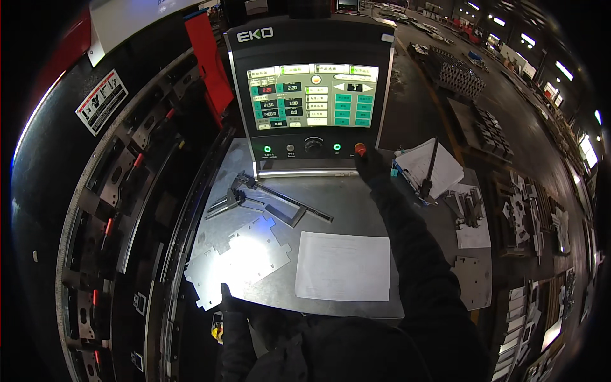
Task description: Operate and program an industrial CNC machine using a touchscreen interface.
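Observation:
My right hand [372, 167], in a dark glove, reaches to the lower right of the control panel [238, 83]. Its fingers are at a red mushroom-shaped button [360, 149] and seem closed on its side. My left hand [231, 302], also dark-gloved, is at the near edge of a flat notched sheet metal plate [270, 245]. One finger or thumb lies over that edge; the other fingers are hidden in shadow. Strong light glares off the plate. Above the buttons a screen [312, 95] is lit, with a black dial [312, 146] beneath it.
A caliper [289, 198] lies on the metal table [347, 207] behind a printed paper sheet [344, 266]. More papers [436, 162] with a dark tool are at the right. The machine's long bed [127, 210] runs along my left. Metal parts [458, 73] are stacked on the floor beyond.

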### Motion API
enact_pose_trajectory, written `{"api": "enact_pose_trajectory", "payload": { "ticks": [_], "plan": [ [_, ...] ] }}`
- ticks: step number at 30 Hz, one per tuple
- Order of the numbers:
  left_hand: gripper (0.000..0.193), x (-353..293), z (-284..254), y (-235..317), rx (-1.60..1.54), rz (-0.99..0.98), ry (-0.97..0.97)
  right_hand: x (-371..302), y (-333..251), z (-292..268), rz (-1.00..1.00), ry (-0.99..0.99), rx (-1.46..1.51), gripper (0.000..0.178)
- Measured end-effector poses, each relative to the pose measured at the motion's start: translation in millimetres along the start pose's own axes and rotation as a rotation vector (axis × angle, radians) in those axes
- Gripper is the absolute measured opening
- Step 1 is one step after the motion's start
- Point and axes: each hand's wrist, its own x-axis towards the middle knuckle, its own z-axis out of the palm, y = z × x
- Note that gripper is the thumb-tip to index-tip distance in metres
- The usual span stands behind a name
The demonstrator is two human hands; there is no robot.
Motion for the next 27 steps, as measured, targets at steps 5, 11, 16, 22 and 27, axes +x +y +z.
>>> {"api": "enact_pose_trajectory", "payload": {
  "ticks": [5, 11, 16, 22, 27],
  "plan": [
    [0.053, -7.6, -5.7, 2.8, -0.097, -0.014, -0.043, -93.2, -1.8, 31.2, 0.016, -0.175, 0.201, 0.034],
    [0.051, -6.1, 8.8, 3.9, -0.092, -0.046, -0.015, -137.5, 21.1, 54.2, -0.072, -0.07, 0.013, 0.03],
    [0.046, -10.0, 70.3, 35.5, 0.058, 0.034, -0.033, -139.2, 9.6, 55.6, -0.146, 0.043, 0.011, 0.027],
    [0.036, -37.1, 121.2, 69.2, 0.458, 0.32, -0.159, -140.9, -5.2, 52.3, -0.093, 0.003, 0.037, 0.022],
    [0.028, -128.0, 88.9, 56.3, 0.795, 0.564, -0.246, -137.3, -11.7, 42.7, -0.046, -0.014, 0.052, 0.02]
  ]
}}
